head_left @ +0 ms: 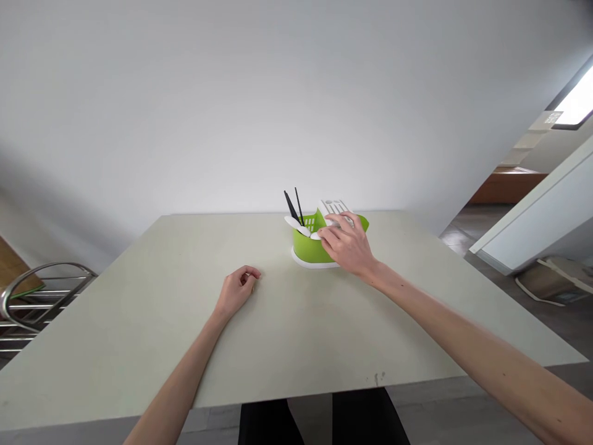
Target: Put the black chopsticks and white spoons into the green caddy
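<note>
A green caddy (308,248) with a white base stands at the back of the table, right of centre. Two thin black utensils (291,205) rise from its left part, and several white spoon heads (291,221) lean over its front rim. At that rim my right hand (349,247) is bent, its fingertips against the rightmost white spoon (315,235); most of this spoon is hidden by the caddy and my fingers. A white slotted block (334,207) sits behind those fingers. My left hand (237,289) rests on the table, loosely curled with nothing in it.
The pale table (139,321) reaches back to a plain wall (278,105). A metal-framed rack (41,296) stands beyond its left edge. On the right, past a white panel (537,210), a bin-like container (556,281) is on the floor.
</note>
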Demonstrator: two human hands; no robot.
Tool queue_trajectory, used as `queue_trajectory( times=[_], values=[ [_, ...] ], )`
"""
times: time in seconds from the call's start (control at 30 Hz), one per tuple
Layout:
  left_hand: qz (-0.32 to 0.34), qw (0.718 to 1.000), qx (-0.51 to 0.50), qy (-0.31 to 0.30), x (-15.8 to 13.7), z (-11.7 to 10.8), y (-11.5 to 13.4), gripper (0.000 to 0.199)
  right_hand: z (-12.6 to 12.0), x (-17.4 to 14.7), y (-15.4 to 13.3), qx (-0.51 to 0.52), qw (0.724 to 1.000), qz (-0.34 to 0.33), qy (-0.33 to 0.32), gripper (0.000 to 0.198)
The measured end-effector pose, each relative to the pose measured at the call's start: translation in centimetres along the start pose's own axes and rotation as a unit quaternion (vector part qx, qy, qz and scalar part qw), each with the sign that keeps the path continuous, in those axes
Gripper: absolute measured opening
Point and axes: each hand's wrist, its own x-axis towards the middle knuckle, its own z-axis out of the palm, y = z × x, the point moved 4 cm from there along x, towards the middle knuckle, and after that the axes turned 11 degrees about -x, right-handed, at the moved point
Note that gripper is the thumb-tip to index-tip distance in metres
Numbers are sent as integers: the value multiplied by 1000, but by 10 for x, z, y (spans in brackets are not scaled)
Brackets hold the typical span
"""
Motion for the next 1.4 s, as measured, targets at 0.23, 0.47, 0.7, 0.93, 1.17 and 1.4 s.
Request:
queue_trajectory(
  times=[0.23, 0.47, 0.7, 0.93, 1.17, 1.4],
  values=[
    [-3, 1000, -2, 0, -1, 0, 0, 25, -9, 0, 0, 41, 999, 7, -27, 20],
    [-2, 1000, -3, 3, -2, -1, 1, 25, -33, -33, 9, 102, 991, 76, -50, 46],
    [-1, 1000, 17, 10, -16, -1, 9, 26, -21, -103, 17, 116, 953, 259, -104, 54],
    [-9, 998, 22, -53, -90, -8, 15, 27, 4, -139, 18, 103, 947, 246, -179, 60],
    [-35, 999, 27, -13, -117, -7, 28, 26, 16, -141, 14, 103, 952, 205, -203, 63],
    [-41, 999, 30, 11, -114, -4, 28, 28, 19, -145, 12, 104, 955, 206, -184, 70]
  ],
)
